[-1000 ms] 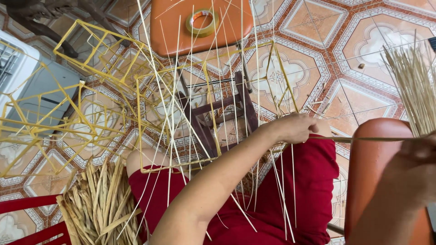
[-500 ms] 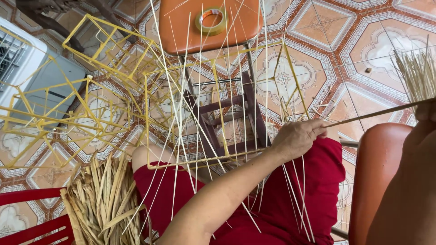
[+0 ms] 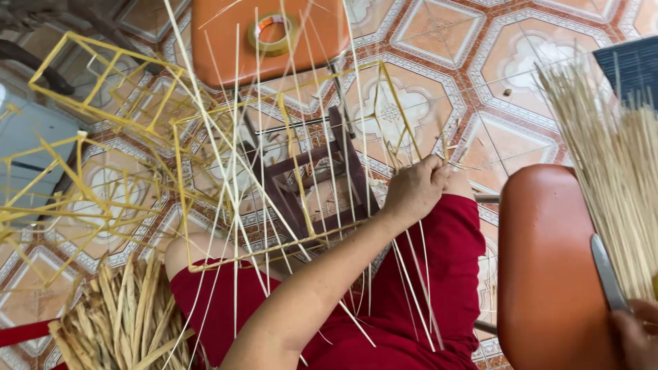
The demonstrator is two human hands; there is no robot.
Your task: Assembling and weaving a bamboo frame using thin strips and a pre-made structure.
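Observation:
My left hand (image 3: 417,189) is closed around several thin pale bamboo strips (image 3: 236,171) at the right corner of a yellow stick frame (image 3: 179,179) that rests over my lap in red shorts (image 3: 445,274). The strips fan up and out through the frame. A small dark wooden stool (image 3: 346,161) stands under the frame. My right hand (image 3: 636,332) is at the lower right corner, partly cut off by the frame edge. It grips a knife with a grey blade (image 3: 606,273) that lies over an orange stool (image 3: 548,260).
A bundle of thin sticks (image 3: 617,157) stands at the right. Flat dry strips (image 3: 123,322) are piled at the lower left. More yellow frames (image 3: 89,137) lie at the left on the tiled floor. A second orange stool (image 3: 219,41) at the top carries a tape roll (image 3: 273,33).
My right hand no longer holds a long stick stretched across to my left hand. It has dropped to the lower right with the knife. My left hand stays on the frame's corner.

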